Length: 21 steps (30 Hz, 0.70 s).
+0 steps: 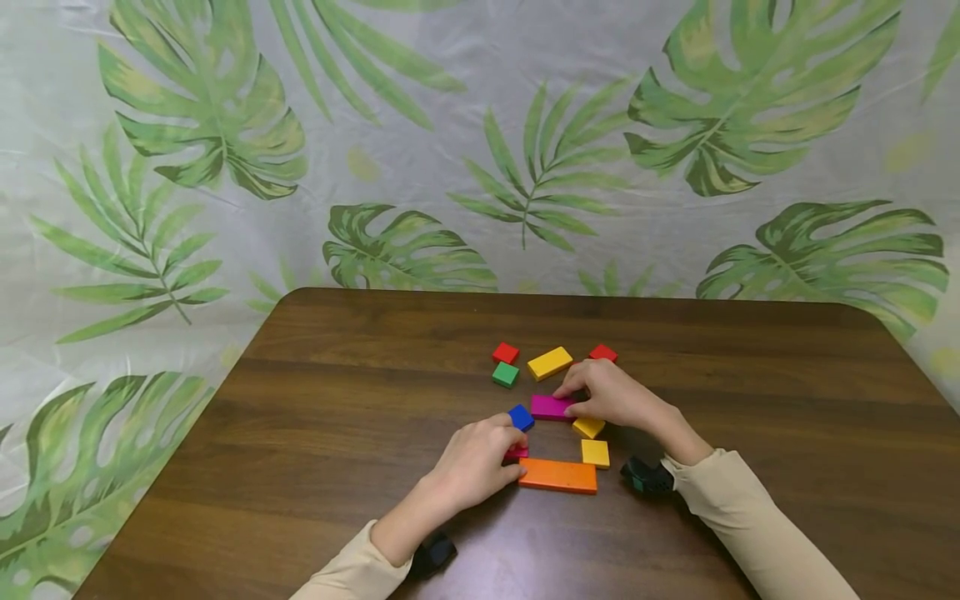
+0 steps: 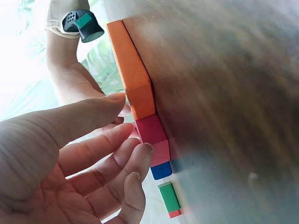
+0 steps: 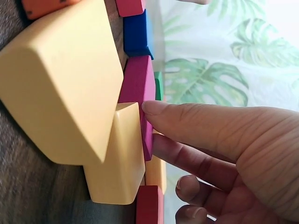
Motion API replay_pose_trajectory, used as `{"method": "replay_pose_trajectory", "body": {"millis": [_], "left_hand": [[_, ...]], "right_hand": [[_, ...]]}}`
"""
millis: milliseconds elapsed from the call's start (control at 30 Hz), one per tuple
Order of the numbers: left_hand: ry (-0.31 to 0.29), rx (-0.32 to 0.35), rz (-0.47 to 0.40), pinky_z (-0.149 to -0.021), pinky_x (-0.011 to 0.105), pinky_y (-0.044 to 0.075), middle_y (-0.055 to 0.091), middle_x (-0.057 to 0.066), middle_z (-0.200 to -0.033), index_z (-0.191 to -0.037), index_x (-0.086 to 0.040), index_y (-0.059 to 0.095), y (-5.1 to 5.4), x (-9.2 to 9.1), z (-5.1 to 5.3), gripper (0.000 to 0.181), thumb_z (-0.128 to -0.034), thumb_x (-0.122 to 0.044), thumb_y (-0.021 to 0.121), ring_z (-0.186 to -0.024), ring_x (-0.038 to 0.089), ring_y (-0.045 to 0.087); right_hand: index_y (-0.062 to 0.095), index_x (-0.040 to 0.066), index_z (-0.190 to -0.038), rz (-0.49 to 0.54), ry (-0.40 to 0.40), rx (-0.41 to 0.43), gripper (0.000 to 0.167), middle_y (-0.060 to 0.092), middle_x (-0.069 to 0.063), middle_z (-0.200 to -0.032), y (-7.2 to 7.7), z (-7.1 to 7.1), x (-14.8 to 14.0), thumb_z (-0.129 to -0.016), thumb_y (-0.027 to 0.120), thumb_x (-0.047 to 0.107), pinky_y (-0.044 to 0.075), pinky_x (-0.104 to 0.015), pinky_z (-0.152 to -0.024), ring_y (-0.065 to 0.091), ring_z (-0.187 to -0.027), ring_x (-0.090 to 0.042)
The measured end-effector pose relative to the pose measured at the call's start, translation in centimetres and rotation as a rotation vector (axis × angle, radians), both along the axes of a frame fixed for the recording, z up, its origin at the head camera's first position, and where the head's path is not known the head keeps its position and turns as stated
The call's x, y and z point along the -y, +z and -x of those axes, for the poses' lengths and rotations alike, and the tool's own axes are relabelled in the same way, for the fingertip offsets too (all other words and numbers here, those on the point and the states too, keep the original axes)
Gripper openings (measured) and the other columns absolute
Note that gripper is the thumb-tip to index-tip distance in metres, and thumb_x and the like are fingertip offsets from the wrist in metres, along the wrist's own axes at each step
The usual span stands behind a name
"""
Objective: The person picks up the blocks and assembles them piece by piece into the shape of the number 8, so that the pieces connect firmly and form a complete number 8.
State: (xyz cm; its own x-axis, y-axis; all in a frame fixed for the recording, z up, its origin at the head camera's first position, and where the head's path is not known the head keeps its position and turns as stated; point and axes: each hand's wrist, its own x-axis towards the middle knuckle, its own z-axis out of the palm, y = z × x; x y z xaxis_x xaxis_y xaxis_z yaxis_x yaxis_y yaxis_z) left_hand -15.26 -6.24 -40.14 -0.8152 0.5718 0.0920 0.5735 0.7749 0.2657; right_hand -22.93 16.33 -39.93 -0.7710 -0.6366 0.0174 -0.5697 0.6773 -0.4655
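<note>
My right hand (image 1: pixel 617 395) pinches a magenta block (image 1: pixel 549 407) by its right end. In the right wrist view the thumb lies on one long side of it, with the index finger at the other. My left hand (image 1: pixel 474 463) curls its fingers round a small pink block (image 2: pixel 153 137), mostly hidden in the head view. Its thumb tip touches the left end of a long orange block (image 1: pixel 558 476), which lies against the pink one. A blue block (image 1: pixel 522 418) sits just beyond the left fingers. Two yellow blocks, one rear (image 1: pixel 589 427) and one nearer (image 1: pixel 596 453), lie below the right hand.
Farther back lie a green block (image 1: pixel 506 374), a red block (image 1: pixel 506 353), a longer yellow block (image 1: pixel 550 363) and another red block (image 1: pixel 603 352) partly behind the right hand. All rest on a brown wooden table (image 1: pixel 337 375), with a leaf-patterned curtain (image 1: pixel 420 167) behind it.
</note>
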Motion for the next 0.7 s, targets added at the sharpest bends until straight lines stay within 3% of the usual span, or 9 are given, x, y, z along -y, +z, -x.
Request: {"method": "replay_pose_trajectory", "body": {"millis": [700], "left_hand": [[-0.004, -0.006, 0.004, -0.060, 0.019, 0.044, 0.061, -0.003, -0.086, -0.088, -0.014, 0.070, -0.01, -0.03, 0.08, 0.018, -0.0774, -0.028, 0.076, -0.068, 0.006, 0.052]], "right_hand": [[0.074, 0.011, -0.096, -0.011, -0.016, -0.046, 0.018, 0.070, -0.001, -0.092, -0.02, -0.32, 0.19, -0.078, 0.074, 0.015, 0.049, -0.029, -0.076, 0.059, -0.085, -0.015]]}}
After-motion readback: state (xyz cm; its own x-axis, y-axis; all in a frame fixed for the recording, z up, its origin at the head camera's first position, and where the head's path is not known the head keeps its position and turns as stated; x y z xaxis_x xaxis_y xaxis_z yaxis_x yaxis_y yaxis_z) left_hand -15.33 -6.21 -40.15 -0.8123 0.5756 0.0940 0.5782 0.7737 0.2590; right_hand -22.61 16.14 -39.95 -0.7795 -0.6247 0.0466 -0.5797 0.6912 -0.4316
